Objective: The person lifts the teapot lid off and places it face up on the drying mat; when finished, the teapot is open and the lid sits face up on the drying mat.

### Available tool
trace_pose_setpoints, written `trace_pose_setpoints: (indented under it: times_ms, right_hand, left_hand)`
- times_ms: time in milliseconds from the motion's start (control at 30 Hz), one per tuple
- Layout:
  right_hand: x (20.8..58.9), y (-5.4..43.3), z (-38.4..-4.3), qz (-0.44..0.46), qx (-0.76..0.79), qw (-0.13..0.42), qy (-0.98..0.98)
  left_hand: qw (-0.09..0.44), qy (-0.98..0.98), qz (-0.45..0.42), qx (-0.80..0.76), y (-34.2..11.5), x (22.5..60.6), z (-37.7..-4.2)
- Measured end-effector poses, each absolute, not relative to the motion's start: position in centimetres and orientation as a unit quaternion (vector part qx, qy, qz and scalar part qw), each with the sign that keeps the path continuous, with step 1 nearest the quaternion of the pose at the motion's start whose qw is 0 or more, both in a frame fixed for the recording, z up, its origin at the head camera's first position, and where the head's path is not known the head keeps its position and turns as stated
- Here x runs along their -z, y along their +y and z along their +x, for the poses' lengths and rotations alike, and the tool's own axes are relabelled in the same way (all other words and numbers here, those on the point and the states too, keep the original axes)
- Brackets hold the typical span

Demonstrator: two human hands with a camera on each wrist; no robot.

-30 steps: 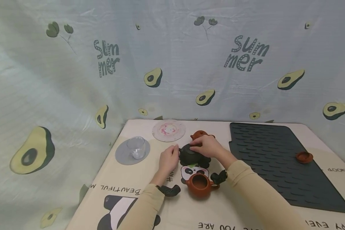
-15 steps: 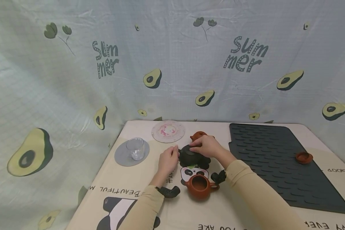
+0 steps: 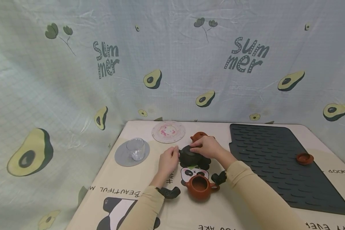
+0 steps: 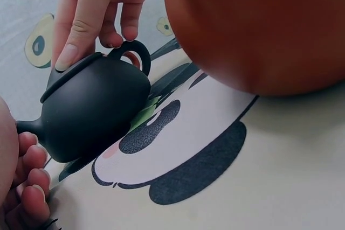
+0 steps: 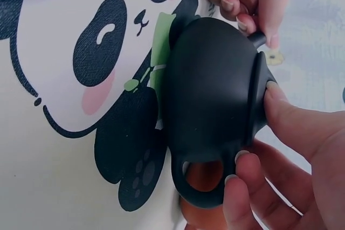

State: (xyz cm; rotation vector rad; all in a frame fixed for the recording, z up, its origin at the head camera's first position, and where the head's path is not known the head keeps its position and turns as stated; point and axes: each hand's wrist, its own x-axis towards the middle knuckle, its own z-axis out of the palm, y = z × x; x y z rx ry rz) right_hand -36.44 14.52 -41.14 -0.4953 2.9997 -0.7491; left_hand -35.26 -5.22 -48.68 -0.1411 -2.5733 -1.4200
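Observation:
A black teapot (image 3: 187, 158) stands on the table with its spout to the left. My left hand (image 3: 168, 161) pinches that spout between thumb and forefinger, plain in the right wrist view, where the spout (image 5: 257, 39) shows. From above, my right hand (image 3: 208, 147) holds the pot's lid (image 4: 70, 79), the thumb lying against its top. Other fingertips of that hand sit near the lid's edge by the handle (image 5: 202, 197); the forefinger is hidden. Closer to me stands a reddish-brown teapot (image 3: 199, 191), its top uncovered. Behind the black pot, another reddish-brown teapot (image 3: 197, 135) is partly covered by my right hand.
A dark ridged mat (image 3: 264, 153) lies on the right, with a small reddish-brown lid or dish (image 3: 304, 158) on it. On the left, a clear glass cup (image 3: 135, 150) stands on a grey round coaster (image 3: 120, 158). A pink-patterned round disc (image 3: 168, 131) lies at the back.
Both hands keep their places on the black teapot. Only a slight shift of the head view shows.

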Motion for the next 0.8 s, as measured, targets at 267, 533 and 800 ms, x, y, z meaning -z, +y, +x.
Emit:
trace_pose_setpoints:
  times_ms: [267,533,800]
  right_hand:
    - [40.91,14.59,-36.28,-0.169,0.244,0.001,0.955]
    - [41.07,14.72,-36.15,-0.179,0.239,-0.012,0.954]
    - [41.32,14.95,-36.32,-0.186,0.242,-0.022,0.952]
  left_hand:
    - [0.104,-0.868,-0.046,0.483,-5.08,48.65,-35.22]
    - [0.111,-0.868,-0.044,0.483,-5.02,48.64,-35.11]
    - [0.113,-0.867,-0.045,0.483,-4.97,48.51,-34.93]
